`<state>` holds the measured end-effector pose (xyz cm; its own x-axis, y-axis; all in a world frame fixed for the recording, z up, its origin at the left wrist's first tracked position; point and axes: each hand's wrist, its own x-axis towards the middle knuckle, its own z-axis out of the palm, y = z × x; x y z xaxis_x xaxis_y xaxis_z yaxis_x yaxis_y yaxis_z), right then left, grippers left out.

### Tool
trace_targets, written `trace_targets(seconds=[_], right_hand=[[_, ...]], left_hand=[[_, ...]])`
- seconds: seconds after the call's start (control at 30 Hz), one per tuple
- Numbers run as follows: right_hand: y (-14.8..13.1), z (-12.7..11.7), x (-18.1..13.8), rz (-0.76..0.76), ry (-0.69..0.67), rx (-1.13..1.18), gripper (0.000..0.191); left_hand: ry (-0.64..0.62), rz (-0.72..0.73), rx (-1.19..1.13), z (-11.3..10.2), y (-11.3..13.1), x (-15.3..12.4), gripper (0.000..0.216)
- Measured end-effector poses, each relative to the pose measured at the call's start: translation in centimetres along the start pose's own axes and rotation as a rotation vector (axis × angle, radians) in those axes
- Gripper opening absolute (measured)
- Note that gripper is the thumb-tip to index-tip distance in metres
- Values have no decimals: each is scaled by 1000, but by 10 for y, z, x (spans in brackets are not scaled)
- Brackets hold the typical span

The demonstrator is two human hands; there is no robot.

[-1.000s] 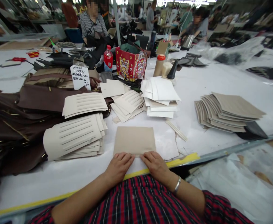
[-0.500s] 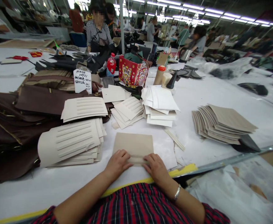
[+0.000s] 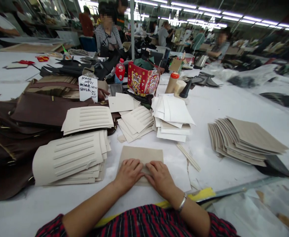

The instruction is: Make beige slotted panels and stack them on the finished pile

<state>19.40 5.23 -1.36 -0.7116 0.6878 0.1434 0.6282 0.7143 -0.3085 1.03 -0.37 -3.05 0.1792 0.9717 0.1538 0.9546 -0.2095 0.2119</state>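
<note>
Two bare hands: both on a plain taupe panel (image 3: 142,152), the left hand (image 3: 129,172) over its left part, the right hand (image 3: 159,176) over its right part, thumbs close together near the middle.
Fingers: bent and laid on the panel's upper face, neither hand balled up; whether thumbs and fingertips pinch the material or only press it, I cannot tell.
Taupe panel: flat on the white tabletop (image 3: 233,102) in front of the wearer's body, its far edge exposed beyond the fingers and its near part largely covered by the hands.
Right wrist: a silver bracelet (image 3: 182,202).
Left of the panel: a stack of cream ribbed panels (image 3: 72,156), with a smaller ribbed stack (image 3: 87,117) behind it; dark brown leather bags (image 3: 43,112) beside these.
Beyond the panel: loose cream pieces (image 3: 136,120), fanned; to their right, a pile of white sheets (image 3: 172,110).
Right of the panel: narrow pale strips (image 3: 188,157) nearby; farther off, a leaning stack of taupe pieces (image 3: 255,136) partly over a black piece (image 3: 276,166).
Farther back: a handwritten card (image 3: 88,89), a red-capped bottle (image 3: 120,70), a red patterned box (image 3: 140,79) and an orange-lidded container (image 3: 172,84).
Across the table: a co-worker in a checked shirt (image 3: 107,38).
Near table edge: yellow tape (image 3: 203,194).
</note>
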Motion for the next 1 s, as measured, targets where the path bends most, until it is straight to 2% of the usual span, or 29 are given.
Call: trace_targets(seconds=[0.07,0.23,0.3,0.37,0.43,0.6,0.67,0.77,0.83,0.9,1.0], right_hand=[[1,3,4,-14,6,5,29],[11,1,18,48,-27,-7,24],[13,3,24,11,1,-21,21],[12,8,27,-64,43,-38,27],[11,13,28,-96,71,-51,31],[18,12,33,51,90,-58,20],[20,10,36,72,94,-66,22],[20,11,40,14,89,-54,23],[19,14,43,-24,69,-41,30],[19,15,44,-7,52,-37,30],[22,12,44,62,44,-37,29]], left_hand=[[-6,4,14,-1,0,2,27],[-26,-193,91,-9,-11,12,50],[17,-125,90,-7,-13,17,49],[57,6,62,-3,-13,20,42],[69,51,45,0,-11,22,39],[50,-172,79,-2,-13,22,48],[97,-208,91,-2,-14,25,50],[164,-47,60,3,-14,32,41],[120,71,26,7,-14,36,38],[71,82,9,9,-16,37,41],[74,-10,12,10,-25,31,45]])
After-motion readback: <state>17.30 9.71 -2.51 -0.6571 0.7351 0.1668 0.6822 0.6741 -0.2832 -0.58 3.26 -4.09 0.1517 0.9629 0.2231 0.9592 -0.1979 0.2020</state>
